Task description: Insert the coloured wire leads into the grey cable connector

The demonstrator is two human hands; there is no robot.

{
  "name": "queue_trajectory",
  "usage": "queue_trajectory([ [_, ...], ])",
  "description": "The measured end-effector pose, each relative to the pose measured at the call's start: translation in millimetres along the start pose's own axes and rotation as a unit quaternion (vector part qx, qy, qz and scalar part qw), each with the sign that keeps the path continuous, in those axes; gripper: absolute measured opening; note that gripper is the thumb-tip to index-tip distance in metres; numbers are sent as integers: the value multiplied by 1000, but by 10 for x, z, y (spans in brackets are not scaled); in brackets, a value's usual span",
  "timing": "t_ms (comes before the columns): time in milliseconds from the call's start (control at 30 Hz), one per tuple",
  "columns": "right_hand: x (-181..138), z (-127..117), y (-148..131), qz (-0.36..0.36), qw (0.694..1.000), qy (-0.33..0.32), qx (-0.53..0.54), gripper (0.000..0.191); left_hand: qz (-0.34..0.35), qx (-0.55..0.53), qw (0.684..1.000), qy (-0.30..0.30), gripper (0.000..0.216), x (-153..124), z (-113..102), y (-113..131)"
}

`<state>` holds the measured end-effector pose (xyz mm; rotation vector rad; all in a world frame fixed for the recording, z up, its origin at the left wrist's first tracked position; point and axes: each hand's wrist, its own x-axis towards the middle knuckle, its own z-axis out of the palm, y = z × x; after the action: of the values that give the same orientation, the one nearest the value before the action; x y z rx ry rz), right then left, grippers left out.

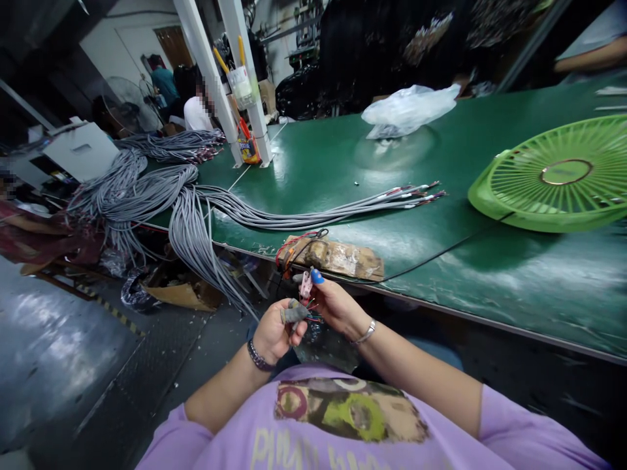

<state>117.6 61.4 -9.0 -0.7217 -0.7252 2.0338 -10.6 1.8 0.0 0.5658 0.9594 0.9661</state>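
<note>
My left hand [275, 331], with grey covers on some fingertips, is closed on a bunch of thin coloured wires [315, 318] whose ends fan out to the right. My right hand [337, 307] is just beside it, a blue cover on its thumb. Its fingers pinch a small pink piece [306, 284] with holes in it; I cannot make out its exact kind. Both hands are in front of the table edge. Just beyond them lies a worn block wrapped in brown tape [343, 256], with red and black leads at its left end.
Long grey cables [274, 212] lie along the green table [304, 156], and a thick bundle [191, 228] hangs over its edge. A green fan [548, 176] stands at the right, its black cord [441, 251] crossing the tabletop. Farther back are a plastic bag [411, 108] and white posts [235, 65].
</note>
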Motion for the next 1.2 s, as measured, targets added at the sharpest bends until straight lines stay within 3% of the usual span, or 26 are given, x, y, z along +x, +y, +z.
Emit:
queue_trajectory([
  [233, 3, 46, -11, -33, 999, 18, -17, 40, -26, 17, 1000, 6, 27, 49, 17, -22],
  [933, -44, 6, -29, 35, 999, 14, 35, 39, -54, 18, 998, -13, 27, -20, 15, 16],
  [1067, -39, -30, -46, 52, 998, -18, 33, 39, -53, 17, 998, -21, 32, -43, -11, 28],
  [1200, -31, -29, -51, 15, 999, -36, -7, 35, -61, 12, 997, -36, 34, -30, -51, 95],
])
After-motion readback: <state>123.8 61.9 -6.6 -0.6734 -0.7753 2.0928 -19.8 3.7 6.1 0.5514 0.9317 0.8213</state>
